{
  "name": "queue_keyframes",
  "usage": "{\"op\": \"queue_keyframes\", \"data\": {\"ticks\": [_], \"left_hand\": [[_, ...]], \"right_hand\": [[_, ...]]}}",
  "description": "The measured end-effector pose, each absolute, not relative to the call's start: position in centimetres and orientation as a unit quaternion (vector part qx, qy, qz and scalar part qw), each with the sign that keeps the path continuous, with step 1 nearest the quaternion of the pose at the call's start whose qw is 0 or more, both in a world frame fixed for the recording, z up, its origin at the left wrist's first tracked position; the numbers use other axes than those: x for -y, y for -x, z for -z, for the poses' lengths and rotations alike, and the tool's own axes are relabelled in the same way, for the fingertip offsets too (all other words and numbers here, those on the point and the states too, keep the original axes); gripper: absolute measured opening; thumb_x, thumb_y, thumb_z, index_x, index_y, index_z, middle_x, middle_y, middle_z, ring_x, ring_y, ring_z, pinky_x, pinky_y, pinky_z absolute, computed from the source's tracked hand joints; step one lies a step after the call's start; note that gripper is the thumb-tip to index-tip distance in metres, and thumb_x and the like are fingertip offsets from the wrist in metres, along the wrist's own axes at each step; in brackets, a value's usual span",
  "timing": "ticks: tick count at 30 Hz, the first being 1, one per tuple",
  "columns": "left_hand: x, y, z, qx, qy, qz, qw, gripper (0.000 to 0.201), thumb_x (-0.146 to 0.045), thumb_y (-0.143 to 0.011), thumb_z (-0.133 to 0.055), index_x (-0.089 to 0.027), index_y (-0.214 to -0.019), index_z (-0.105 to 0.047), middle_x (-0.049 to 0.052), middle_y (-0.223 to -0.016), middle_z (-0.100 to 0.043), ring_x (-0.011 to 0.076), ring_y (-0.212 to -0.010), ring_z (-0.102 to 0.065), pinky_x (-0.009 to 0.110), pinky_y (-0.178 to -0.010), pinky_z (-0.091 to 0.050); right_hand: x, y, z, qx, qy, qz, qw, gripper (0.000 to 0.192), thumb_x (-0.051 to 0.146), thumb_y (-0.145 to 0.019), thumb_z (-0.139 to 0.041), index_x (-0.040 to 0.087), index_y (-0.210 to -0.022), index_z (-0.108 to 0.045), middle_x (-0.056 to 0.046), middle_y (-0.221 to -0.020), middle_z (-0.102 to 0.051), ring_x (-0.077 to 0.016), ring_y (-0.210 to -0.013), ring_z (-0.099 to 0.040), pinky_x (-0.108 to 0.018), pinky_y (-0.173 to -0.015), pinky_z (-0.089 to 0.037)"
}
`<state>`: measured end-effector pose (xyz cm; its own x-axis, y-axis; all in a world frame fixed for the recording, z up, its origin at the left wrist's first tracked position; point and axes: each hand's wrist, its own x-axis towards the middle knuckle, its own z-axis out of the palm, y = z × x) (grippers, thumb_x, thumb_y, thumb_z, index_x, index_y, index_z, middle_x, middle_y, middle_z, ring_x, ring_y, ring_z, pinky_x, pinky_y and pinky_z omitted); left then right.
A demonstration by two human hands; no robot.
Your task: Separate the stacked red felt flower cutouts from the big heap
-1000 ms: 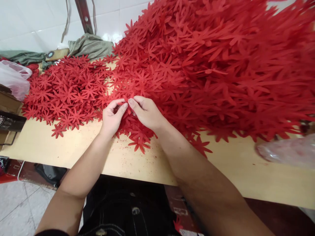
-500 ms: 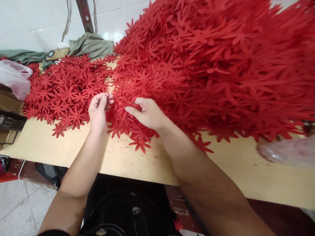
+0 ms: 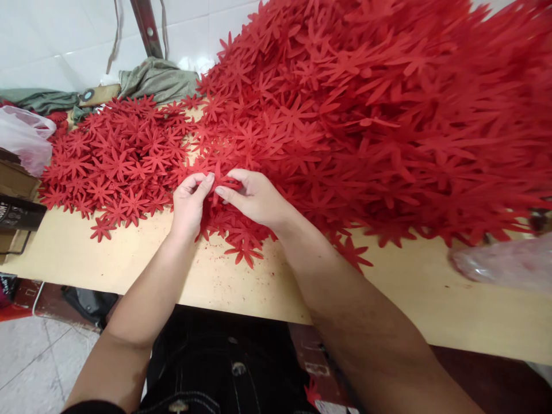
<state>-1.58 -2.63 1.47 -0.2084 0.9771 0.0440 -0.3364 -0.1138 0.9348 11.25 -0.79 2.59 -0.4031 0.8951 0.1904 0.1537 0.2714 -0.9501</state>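
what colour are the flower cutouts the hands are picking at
Red, all of them. The flower cutouts pinched between left hand and right hand show in the head view.

White tiled wall [image 3: 64, 40] behind pale wooden table [image 3: 129, 259]; grey tiled floor [image 3: 34, 368]

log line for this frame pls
left hand: pinching red flower cutout | right hand: pinching same cutout | where: near edge of big red pile | surface: wooden table

Red flower cutouts [image 3: 345, 103] cover a pale wooden table [image 3: 241, 282] beside grey-green cloth [image 3: 159, 77].
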Motion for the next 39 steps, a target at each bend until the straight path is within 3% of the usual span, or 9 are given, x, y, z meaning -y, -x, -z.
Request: {"op": "queue_keyframes", "data": {"ticks": [5,12,16,20,24,28,33,39], "left_hand": [[3.0,0.8,-2.0,-0.418,-0.295,-0.673,0.534,0.022,-0.026,-0.069,-0.071,-0.016,-0.061,-0.053,-0.006,-0.058,-0.056,0.0033,-0.052,-0.049,0.017,-0.058,-0.041],[3.3,0.8,-2.6,-0.419,-0.206,-0.668,0.58,0.018,-0.022,-0.078,-0.06,-0.017,-0.065,-0.049,-0.005,-0.059,-0.059,0.0058,-0.051,-0.054,0.02,-0.058,-0.044],[2.8,2.4,-2.8,-0.453,-0.132,-0.689,0.551,0.01,-0.025,-0.084,-0.051,-0.018,-0.077,-0.049,-0.003,-0.073,-0.066,0.0065,-0.067,-0.064,0.018,-0.064,-0.046],[2.8,2.6,-2.8,-0.448,-0.209,-0.676,0.546,0.016,-0.027,-0.08,-0.058,-0.02,-0.074,-0.045,-0.005,-0.072,-0.064,0.0066,-0.066,-0.063,0.018,-0.059,-0.045],[3.1,1.4,-2.2,-0.448,-0.282,-0.622,0.577,0.018,-0.024,-0.07,-0.068,-0.019,-0.075,-0.051,-0.007,-0.065,-0.06,0.0045,-0.055,-0.056,0.018,-0.056,-0.045],[3.0,1.0,-1.6,-0.462,-0.333,-0.612,0.549,0.021,-0.028,-0.066,-0.071,-0.017,-0.067,-0.054,-0.007,-0.055,-0.056,0.0027,-0.047,-0.047,0.017,-0.051,-0.04],[3.1,0.9,-1.7,-0.479,-0.394,-0.584,0.524,0.029,-0.032,-0.069,-0.071,-0.016,-0.057,-0.05,-0.006,-0.046,-0.052,0.0033,-0.044,-0.044,0.017,-0.049,-0.035],[3.1,1.0,-1.9,-0.491,-0.406,-0.567,0.522,0.031,-0.036,-0.073,-0.067,-0.017,-0.059,-0.048,-0.007,-0.041,-0.049,0.0047,-0.042,-0.047,0.018,-0.049,-0.037]], "right_hand": [[0.8,-11.3,-2.7,0.62,0.344,-0.57,0.416,0.033,0.046,-0.068,-0.068,0.016,-0.076,-0.055,-0.001,-0.07,-0.06,-0.0114,-0.06,-0.054,-0.028,-0.062,-0.048],[0.6,-11.2,-2.6,0.566,0.31,-0.627,0.437,0.046,0.061,-0.062,-0.067,0.018,-0.067,-0.051,0.003,-0.059,-0.058,-0.0082,-0.052,-0.055,-0.023,-0.054,-0.05],[0.0,-12.4,-2.5,0.497,0.316,-0.637,0.497,0.043,0.059,-0.066,-0.066,0.021,-0.072,-0.046,0.003,-0.066,-0.059,-0.0089,-0.057,-0.058,-0.023,-0.052,-0.048],[-0.4,-13.4,-3.0,0.477,0.356,-0.6,0.535,0.03,0.045,-0.076,-0.062,0.022,-0.076,-0.043,0.002,-0.074,-0.06,-0.0108,-0.067,-0.061,-0.026,-0.06,-0.049],[-0.4,-13.1,-3.0,0.513,0.363,-0.572,0.527,0.023,0.04,-0.077,-0.058,0.022,-0.079,-0.044,0.002,-0.068,-0.054,-0.0104,-0.064,-0.056,-0.027,-0.06,-0.047],[-0.2,-12.4,-2.7,0.559,0.373,-0.523,0.525,0.031,0.051,-0.078,-0.054,0.022,-0.075,-0.044,0.004,-0.061,-0.045,-0.0088,-0.057,-0.048,-0.025,-0.058,-0.044],[0.5,-11.8,-2.9,0.626,0.377,-0.473,0.492,0.037,0.05,-0.065,-0.069,0.019,-0.072,-0.051,0.0,-0.074,-0.054,-0.0106,-0.07,-0.052,-0.027,-0.071,-0.046],[0.8,-11.4,-2.9,0.631,0.36,-0.528,0.44,0.032,0.041,-0.065,-0.071,0.018,-0.078,-0.053,0.001,-0.072,-0.057,-0.0108,-0.064,-0.054,-0.028,-0.065,-0.047]]}}
